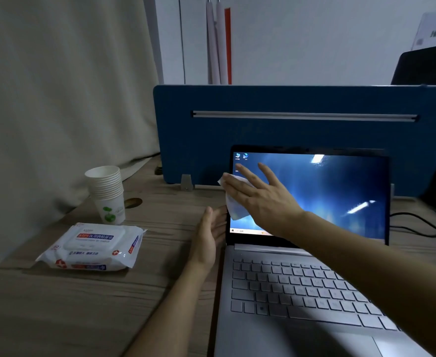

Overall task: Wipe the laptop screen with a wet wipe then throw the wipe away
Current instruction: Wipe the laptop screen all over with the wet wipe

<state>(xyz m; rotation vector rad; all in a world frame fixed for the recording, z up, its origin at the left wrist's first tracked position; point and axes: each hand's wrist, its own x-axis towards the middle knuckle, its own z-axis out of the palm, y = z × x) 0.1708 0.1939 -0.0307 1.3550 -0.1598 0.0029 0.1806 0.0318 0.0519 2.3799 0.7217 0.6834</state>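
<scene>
R hand (260, 199): fingers (246, 173) straight and spread, pressing crumpled white wet wipe (235, 211) flat on lit laptop screen (340, 191), left part. L hand (206, 235) relaxed, bracing lid edge. Step: wiping. Next prob. light strokes rightward. White plastic wipes pack (93, 246) flap closed. Stacked white paper cups (106, 191), contents unseen. No bin in view.

The silver laptop (284, 328) stands open on the wooden desk (160, 284). Its lid is upright and its screen (340, 181) is lit with a blue desktop, with a few icons at the top left. A white, crumpled wet wipe (235, 206) lies against the screen's left side, pressed there by the spread fingers of the right hand (263, 199).
</scene>
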